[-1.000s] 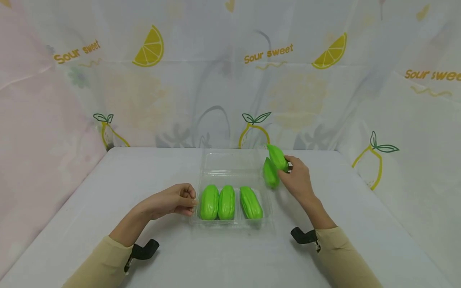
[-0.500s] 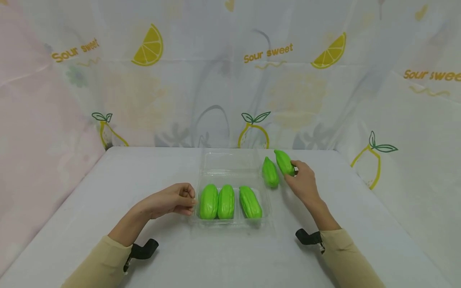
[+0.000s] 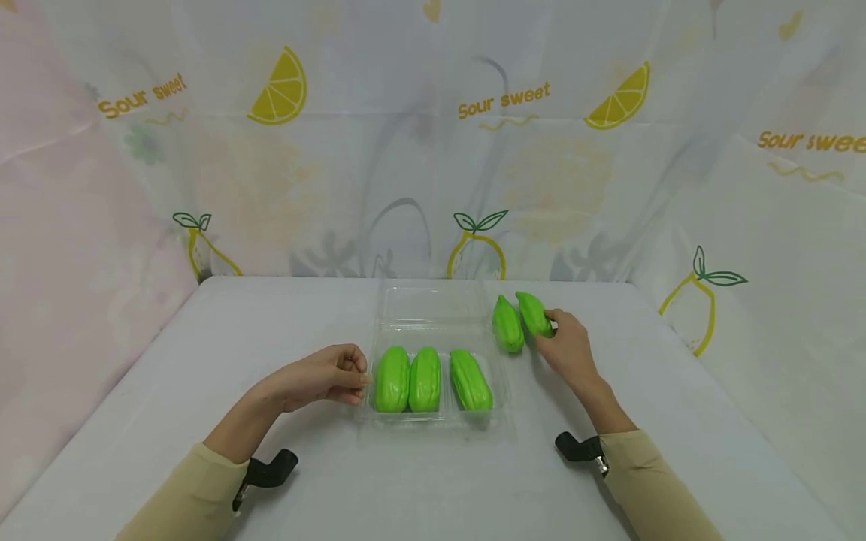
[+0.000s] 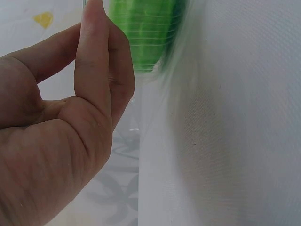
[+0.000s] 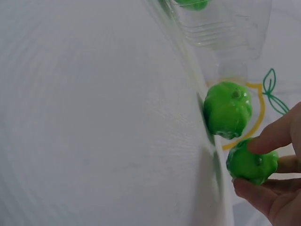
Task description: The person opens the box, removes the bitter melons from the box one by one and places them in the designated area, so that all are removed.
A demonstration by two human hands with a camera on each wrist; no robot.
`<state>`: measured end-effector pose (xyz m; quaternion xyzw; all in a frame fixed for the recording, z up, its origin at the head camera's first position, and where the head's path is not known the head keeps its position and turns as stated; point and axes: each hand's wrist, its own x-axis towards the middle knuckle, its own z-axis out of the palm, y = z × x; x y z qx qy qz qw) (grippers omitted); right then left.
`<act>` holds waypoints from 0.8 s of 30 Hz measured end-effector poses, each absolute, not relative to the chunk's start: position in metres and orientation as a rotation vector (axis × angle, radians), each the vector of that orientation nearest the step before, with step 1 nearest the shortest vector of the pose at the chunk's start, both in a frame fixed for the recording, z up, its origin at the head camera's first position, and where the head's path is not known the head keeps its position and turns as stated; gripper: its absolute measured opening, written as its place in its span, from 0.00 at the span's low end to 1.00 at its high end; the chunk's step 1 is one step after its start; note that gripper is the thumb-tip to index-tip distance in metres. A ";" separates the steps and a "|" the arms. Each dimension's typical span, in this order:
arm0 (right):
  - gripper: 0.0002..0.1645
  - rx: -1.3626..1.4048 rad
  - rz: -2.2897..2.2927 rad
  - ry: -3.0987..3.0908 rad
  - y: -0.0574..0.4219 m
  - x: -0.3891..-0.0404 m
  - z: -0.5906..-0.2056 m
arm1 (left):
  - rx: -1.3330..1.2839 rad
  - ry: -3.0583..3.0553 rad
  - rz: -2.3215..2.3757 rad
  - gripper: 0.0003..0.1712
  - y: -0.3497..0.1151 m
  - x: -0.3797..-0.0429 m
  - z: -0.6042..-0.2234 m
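Note:
My left hand point(image 3: 325, 379) pinches the left rim of a clear plastic clamshell box point(image 3: 446, 394) between thumb and fingers. The box's lid point(image 3: 433, 304) lies folded back behind it. Two ribbed bright green gourds point(image 3: 392, 379) fill its left compartment, and one more gourd point(image 3: 470, 381) leans in the right compartment. Behind the box's right side, my right hand point(image 3: 570, 349) holds another gourd point(image 5: 251, 162) by its near end, low over the table. Just left of that one, a loose gourd point(image 5: 228, 108) with a pointed tip lies on the table.
A white table point(image 3: 433, 488) carries everything. Printed cloth point(image 3: 379, 165) with lemon pictures hangs along its back and sides. Black wrist mounts point(image 3: 271, 472) stick out inward from both sleeves.
My right hand first moved right with its gourd, away from the loose one, then lowered it toward the table beside that gourd. The left hand has stayed at the box rim.

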<state>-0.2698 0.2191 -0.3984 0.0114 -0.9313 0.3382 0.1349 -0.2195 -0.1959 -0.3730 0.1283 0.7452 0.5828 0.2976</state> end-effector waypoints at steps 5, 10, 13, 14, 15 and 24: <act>0.33 0.022 0.968 -2.730 0.219 -0.270 -0.401 | 0.342 1.985 1.551 0.14 -0.196 -0.219 -0.373; 0.33 0.040 0.930 -2.760 0.219 -0.272 -0.403 | 0.349 1.989 1.544 0.14 -0.196 -0.219 -0.373; 0.34 0.031 0.910 -2.789 0.218 -0.273 -0.402 | 0.352 1.989 1.541 0.14 -0.197 -0.219 -0.373; 0.34 0.026 0.906 -2.798 0.218 -0.273 -0.402 | 0.352 1.989 1.541 0.14 -0.196 -0.219 -0.373; 0.35 0.018 0.904 -2.808 0.219 -0.273 -0.401 | 0.352 1.990 1.542 0.14 -0.196 -0.219 -0.373; 0.39 0.011 0.933 -2.829 0.220 -0.273 -0.400 | 0.344 1.994 1.536 0.14 -0.197 -0.220 -0.374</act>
